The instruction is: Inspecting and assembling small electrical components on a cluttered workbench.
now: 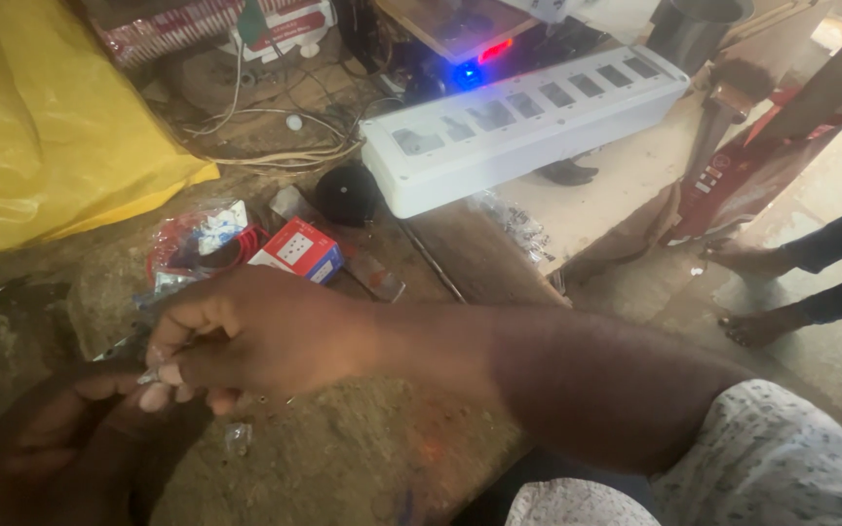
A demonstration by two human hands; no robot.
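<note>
**Small bright piece pinched over a cluttered desk**

Right hand (pixel 246 336) reaches across from the lower right, fingers (pixel 175 372) curled tight and pinching a tiny pale piece (pixel 149 376); too small and blurred to say what it is. Left hand (pixel 46 438) sits just below it in deep shadow, cut off by the lower edge; cannot tell whether its fingers are closed or hold anything. Desk (pixel 363 458) is worn and dusty. Just beyond the right hand: red-and-white small box (pixel 296 250), beside a crumpled clear wrapper with red wire (pixel 197 244). Farther beyond, long white switch panel (pixel 523 122). Left of the box, yellow plastic sheet (pixel 41 117), partly out of frame. Another person's feet (pixel 752 292) stand far right of the panel.
</note>
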